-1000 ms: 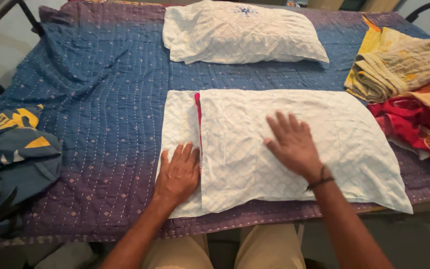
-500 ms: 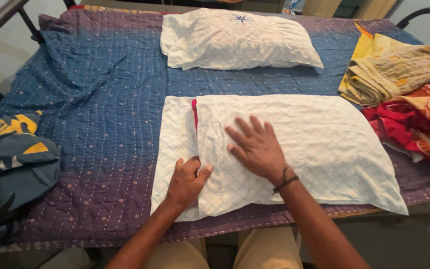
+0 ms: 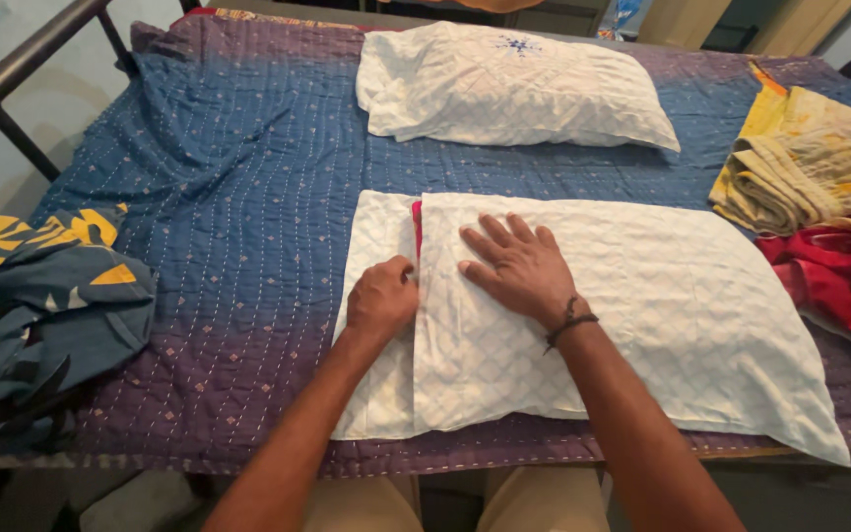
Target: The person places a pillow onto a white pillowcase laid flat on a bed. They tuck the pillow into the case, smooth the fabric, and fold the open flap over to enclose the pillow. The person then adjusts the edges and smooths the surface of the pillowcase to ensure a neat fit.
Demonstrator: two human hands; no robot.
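pillow (image 3: 642, 296) lying near edge of bed (image 3: 229, 197) | left hand (image 3: 381, 299) clenched, gripping cover's open flap (image 3: 376, 246) | right hand (image 3: 519, 268) pressing flat, fingers spread, grasping nothing | step: probably tucking flap in | next: calling for firm hold.

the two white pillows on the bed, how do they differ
The near pillow lies at the bed's front edge under both hands, left hand and right hand; the far pillow lies untouched farther back. The near pillow shows a red strip at its open end, with a loose flap of cover; the far pillow bears a small blue motif and no red. Both have white covers with a diamond pattern.
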